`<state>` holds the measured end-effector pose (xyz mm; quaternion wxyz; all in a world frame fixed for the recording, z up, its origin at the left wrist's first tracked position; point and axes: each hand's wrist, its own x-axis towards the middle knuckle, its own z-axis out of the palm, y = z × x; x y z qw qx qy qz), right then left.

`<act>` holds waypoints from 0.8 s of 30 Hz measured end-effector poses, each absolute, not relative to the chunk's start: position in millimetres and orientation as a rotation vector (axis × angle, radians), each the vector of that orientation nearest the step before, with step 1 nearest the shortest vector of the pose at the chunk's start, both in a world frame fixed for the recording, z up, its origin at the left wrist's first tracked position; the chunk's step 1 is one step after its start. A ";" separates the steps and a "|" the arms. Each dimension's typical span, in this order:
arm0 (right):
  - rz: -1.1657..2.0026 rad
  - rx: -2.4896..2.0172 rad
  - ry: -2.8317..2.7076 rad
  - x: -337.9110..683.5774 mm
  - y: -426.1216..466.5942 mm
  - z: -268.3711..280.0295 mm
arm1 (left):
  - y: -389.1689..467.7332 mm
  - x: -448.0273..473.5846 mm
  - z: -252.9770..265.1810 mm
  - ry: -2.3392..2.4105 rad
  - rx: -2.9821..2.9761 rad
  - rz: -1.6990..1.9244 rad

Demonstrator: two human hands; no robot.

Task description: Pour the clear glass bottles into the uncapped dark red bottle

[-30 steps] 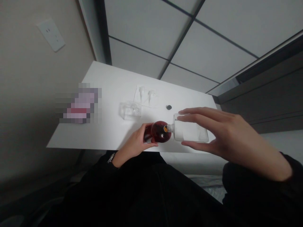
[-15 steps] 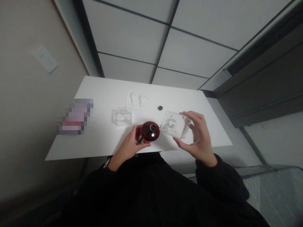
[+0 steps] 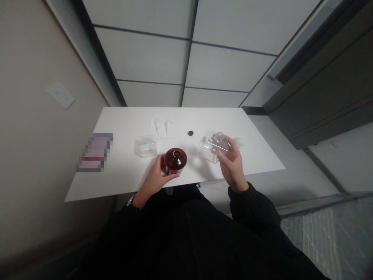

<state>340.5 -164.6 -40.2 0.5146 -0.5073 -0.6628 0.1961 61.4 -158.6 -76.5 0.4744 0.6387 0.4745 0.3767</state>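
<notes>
My left hand (image 3: 159, 173) is wrapped round a dark red-brown bottle (image 3: 176, 160), its uncapped round mouth facing up. In my right hand (image 3: 232, 162) is a clear empty bottle (image 3: 211, 149), gripped between thumb and fingers and tilted, its neck toward the upper right. The two bottles are apart. A small black cap (image 3: 190, 133) lies on the table beyond them. Left of the brown bottle stands another clear container (image 3: 146, 147). Two white spray-nozzle-like pieces (image 3: 162, 126) rest behind it on a thin sheet.
The white table (image 3: 128, 175) ends in a front edge close to my body. A blurred-out flat object (image 3: 94, 152) lies at its left side. Something pale and crumpled (image 3: 239, 142) lies right of my right hand. White panels (image 3: 151, 62) rise behind the table.
My right hand has turned the clear bottle, so its neck now points away to the upper right instead of facing up. My left hand keeps hold of the brown bottle. The camera view has shifted.
</notes>
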 end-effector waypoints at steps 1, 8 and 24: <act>0.443 -1.216 -1.606 340.6 -165.2 -39.1 | -158.8 61.4 -76.1 1.162 1.570 0.918; 0.290 -1.113 -1.627 331.9 -173.0 -25.0 | -159.8 61.9 -76.7 1.156 1.568 0.916; -0.239 -0.860 -2.022 320.9 -155.3 -9.4 | -159.6 61.0 -85.0 1.123 1.585 0.944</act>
